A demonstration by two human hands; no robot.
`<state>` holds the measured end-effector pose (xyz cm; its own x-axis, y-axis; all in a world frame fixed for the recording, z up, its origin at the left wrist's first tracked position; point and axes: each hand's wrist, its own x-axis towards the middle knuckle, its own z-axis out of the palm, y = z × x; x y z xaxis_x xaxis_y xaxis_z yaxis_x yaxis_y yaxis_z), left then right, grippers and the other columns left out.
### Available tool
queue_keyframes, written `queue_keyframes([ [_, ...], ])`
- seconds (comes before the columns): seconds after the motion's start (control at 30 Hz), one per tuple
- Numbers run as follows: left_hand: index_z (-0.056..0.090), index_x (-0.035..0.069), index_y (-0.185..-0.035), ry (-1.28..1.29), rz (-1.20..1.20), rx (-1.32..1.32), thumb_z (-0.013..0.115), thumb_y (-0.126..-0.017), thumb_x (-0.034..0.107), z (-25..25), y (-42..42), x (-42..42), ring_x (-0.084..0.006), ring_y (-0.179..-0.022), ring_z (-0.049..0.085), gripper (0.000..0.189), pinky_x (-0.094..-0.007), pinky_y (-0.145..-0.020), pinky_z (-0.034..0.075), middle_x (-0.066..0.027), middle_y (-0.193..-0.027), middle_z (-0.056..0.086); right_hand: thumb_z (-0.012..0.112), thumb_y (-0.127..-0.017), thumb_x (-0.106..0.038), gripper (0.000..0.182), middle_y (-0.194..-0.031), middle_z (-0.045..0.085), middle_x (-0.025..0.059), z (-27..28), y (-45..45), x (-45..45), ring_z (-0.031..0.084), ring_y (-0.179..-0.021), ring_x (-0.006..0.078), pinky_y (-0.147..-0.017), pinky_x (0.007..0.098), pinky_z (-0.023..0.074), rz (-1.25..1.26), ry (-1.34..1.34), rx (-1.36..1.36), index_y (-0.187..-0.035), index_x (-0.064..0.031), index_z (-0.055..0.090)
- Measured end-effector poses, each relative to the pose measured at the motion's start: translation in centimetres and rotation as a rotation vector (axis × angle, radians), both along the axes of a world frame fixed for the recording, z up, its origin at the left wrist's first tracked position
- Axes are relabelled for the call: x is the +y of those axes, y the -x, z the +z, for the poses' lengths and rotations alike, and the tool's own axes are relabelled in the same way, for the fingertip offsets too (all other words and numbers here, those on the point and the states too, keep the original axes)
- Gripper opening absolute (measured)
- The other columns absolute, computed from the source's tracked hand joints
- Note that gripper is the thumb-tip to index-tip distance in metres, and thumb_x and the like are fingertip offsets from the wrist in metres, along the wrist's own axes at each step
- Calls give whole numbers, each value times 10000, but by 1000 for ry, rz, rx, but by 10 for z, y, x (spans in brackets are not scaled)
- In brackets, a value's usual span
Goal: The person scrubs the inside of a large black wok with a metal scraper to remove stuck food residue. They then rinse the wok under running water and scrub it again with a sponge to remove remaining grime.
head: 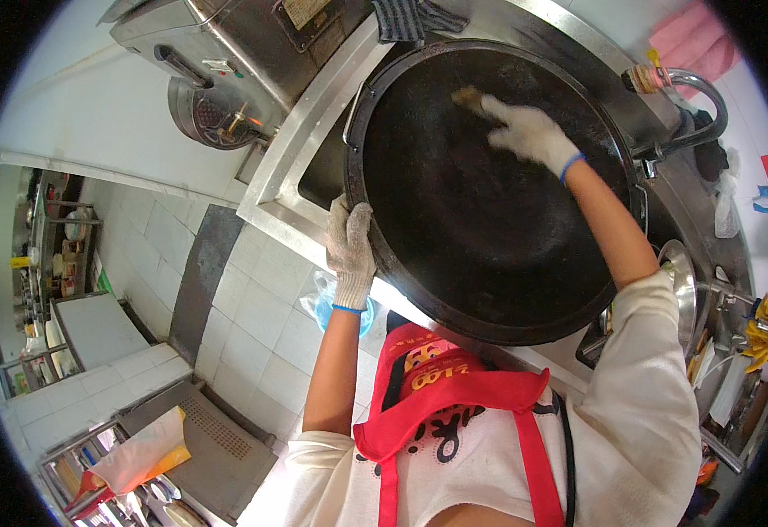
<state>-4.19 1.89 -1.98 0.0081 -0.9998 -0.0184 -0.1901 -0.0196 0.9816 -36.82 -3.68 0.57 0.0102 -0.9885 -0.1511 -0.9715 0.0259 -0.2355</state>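
Note:
A large round black pan with metal side handles lies across a stainless steel sink. My left hand, in a pale knitted work glove, grips the pan's rim at its left side. Over the pan's upper part, my right hand, in a similar glove, holds a small brownish thing against or just above the dark surface. Blur hides what exactly it is, perhaps a pad or a cloth. Both gloves have blue cuffs.
A curved metal faucet stands at the pan's right. Beyond the sink's upper left is a steel machine. A striped cloth hangs at the top. A metal bowl and a utensil rack are at right; a blue plastic container is below.

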Motion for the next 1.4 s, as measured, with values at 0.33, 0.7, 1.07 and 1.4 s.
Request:
queue_keyframes([
  [0.33, 556, 44, -1040, 11, -7, 7, 544, -904, 291, -14, -3, -2, -128, -742, 487, 282, -272, -698, 416, -29, -806, 524, 479, -865, -142, 604, -1115, 582, 205, 9, 3, 113, 573, -1031, 364, -846, 450, 481, -95, -686, 250, -1426, -152, 253],
  [0.7, 567, 30, -1035, -7, 6, -4, 542, -900, 290, -11, -3, -3, -150, -750, 499, 294, -289, -708, 421, -45, -800, 547, 421, -904, -150, 610, -1093, 550, 221, -53, -25, -24, 588, -932, 406, -794, 486, 491, -279, 98, 47, -1440, -238, 144],
  [1.07, 562, 25, -1040, -27, -13, 52, 531, -910, 302, -17, -8, -2, -123, -734, 492, 308, -267, -676, 414, -33, -795, 528, 462, -847, -140, 359, -733, 618, 112, 64, -39, -111, 625, -594, 222, -594, 368, 549, -119, 6, 161, -1196, -162, 540],
  [1.4, 555, 36, -1046, 47, -30, -44, 536, -922, 311, -10, -6, -2, -115, -712, 488, 303, -267, -665, 416, -26, -777, 524, 422, -910, -192, 420, -1150, 584, 154, 14, -42, -52, 585, -1016, 369, -850, 483, 495, -79, 102, 110, -1329, -187, 414],
])
